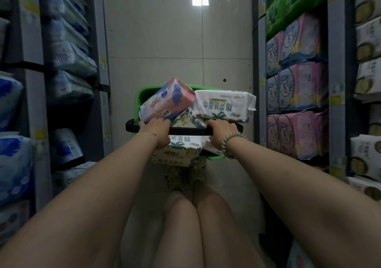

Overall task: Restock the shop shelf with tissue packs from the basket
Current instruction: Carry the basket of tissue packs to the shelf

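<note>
L hand point(156, 130) and R hand point(221, 133), mid-frame, are curled round the black bar handle point(189, 131): both wrapped on, nothing pinched. Below it, centre frame, the green plastic basket point(147, 93) is heaped w/ tissue packs. A pink-and-blue pack point(169, 100) is tilted on top, a white soft pack point(224, 105) beside it. Step judged: basket carried in, no pack shelved yet. Next: basket to be set down, one hand freed, a pack matched to the grey metal shelf point(336, 61) at right.
</note>
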The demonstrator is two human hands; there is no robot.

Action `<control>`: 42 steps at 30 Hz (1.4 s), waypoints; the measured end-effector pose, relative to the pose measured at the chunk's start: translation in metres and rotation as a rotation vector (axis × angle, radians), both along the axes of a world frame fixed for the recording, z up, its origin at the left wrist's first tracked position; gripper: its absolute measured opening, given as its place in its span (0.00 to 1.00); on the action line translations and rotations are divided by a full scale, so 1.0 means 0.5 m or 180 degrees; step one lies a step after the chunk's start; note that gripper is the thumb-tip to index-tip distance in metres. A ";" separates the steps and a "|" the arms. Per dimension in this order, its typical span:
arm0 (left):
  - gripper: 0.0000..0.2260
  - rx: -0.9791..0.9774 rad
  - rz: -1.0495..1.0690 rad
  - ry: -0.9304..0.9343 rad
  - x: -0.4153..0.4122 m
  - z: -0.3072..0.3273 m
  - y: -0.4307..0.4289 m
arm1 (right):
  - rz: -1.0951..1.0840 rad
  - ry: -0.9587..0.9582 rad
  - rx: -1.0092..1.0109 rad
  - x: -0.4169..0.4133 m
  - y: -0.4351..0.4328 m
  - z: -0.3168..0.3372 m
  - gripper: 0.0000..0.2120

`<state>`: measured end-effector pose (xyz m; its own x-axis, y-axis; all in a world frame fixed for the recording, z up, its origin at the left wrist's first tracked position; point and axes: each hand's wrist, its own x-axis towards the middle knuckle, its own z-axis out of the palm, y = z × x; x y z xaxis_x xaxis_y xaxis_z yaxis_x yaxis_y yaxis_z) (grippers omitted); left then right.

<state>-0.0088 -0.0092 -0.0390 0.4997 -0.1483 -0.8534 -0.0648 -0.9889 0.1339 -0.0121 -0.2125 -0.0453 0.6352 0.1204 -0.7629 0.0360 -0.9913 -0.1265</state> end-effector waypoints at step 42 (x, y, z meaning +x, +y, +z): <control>0.14 -0.0311 -0.0795 -0.2376 0.279 0.703 0.094 | 0.0863 -0.2406 0.0365 0.298 0.052 0.688 0.09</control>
<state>0.1307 0.0376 0.3127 0.8769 -0.3884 -0.2831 -0.3901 -0.9193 0.0530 0.1370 -0.1864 0.2985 0.9115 0.3954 -0.1129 0.3894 -0.9182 -0.0723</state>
